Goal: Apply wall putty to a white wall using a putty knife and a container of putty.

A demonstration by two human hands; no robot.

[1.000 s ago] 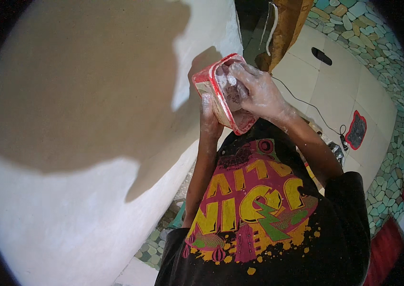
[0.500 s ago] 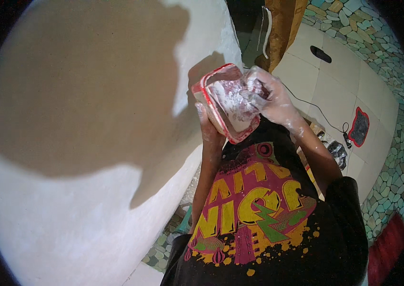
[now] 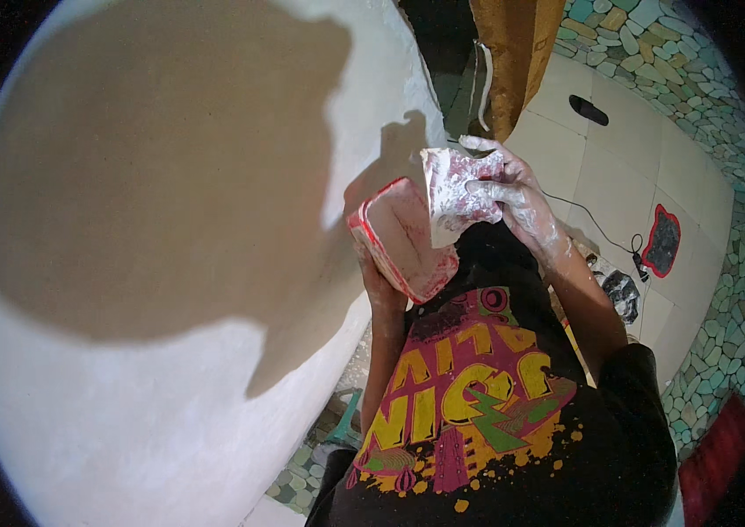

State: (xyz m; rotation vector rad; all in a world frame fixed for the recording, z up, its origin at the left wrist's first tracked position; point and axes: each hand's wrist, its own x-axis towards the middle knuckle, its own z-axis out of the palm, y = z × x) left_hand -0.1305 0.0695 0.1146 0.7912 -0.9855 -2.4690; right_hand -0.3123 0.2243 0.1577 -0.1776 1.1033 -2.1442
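My left hand [image 3: 379, 283] is wrapped around the underside of a red rectangular tub [image 3: 394, 230], which it holds tilted beside the wall. White paste coats the tub's inside and rim. Just above the tub's right side, my right hand [image 3: 524, 200] grips a flat, reddish, roughly square scraper [image 3: 459, 189] by its edge. White paste is smeared over the scraper's face. The fingers of my right hand are whitened with the same paste. Part of the tub's opening is hidden behind the scraper.
A large white wall [image 3: 126, 422] with a dark shadow fills the left. Brown cardboard [image 3: 513, 61] stands at the far side. On the tiled floor lie a dark slipper [image 3: 589, 111], a red-edged dark mat [image 3: 663, 241], a cable [image 3: 596, 220] and a crumpled black bag [image 3: 621, 294].
The scraper has come up out of the tub and turned so its pasted face shows. The tub has moved a little lower and toward me.
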